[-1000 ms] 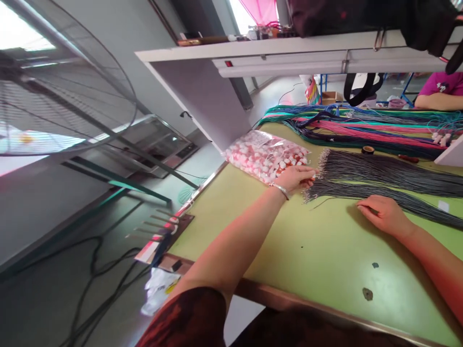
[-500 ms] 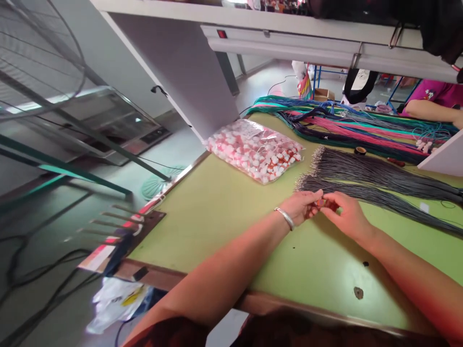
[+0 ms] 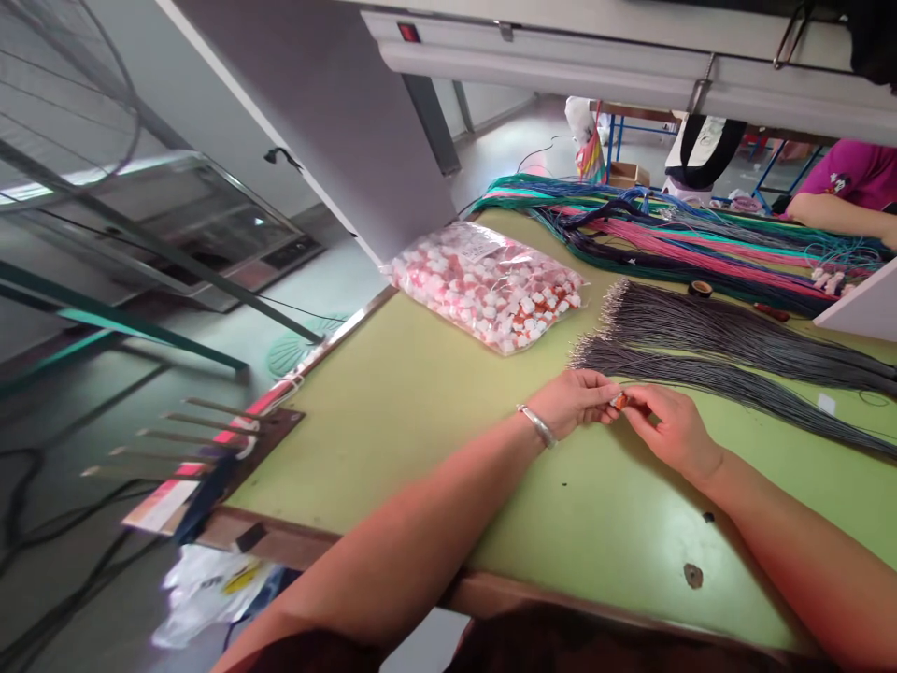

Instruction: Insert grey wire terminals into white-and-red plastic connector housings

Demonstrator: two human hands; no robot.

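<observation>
My left hand (image 3: 576, 400) and my right hand (image 3: 665, 428) meet above the green table (image 3: 434, 411), both pinching a small red and white connector (image 3: 619, 401) between their fingertips. A silver bracelet (image 3: 536, 425) circles my left wrist. Just beyond the hands lie two fanned bundles of grey wires (image 3: 707, 350) with bare metal tips. A clear bag of red and white connectors (image 3: 491, 285) lies on the table to the far left of the hands.
Coloured wire bundles (image 3: 673, 238) stretch across the table's far side. Another person's arm in a magenta sleeve (image 3: 847, 187) rests at the far right. A white shelf support (image 3: 336, 121) rises at the table's left edge. A fan, cables and a rack of pegs (image 3: 210, 439) lie left.
My left hand came back from the bag of connectors and my right hand lifted off the table; they now meet, pinching a small connector. The view shifted slightly.
</observation>
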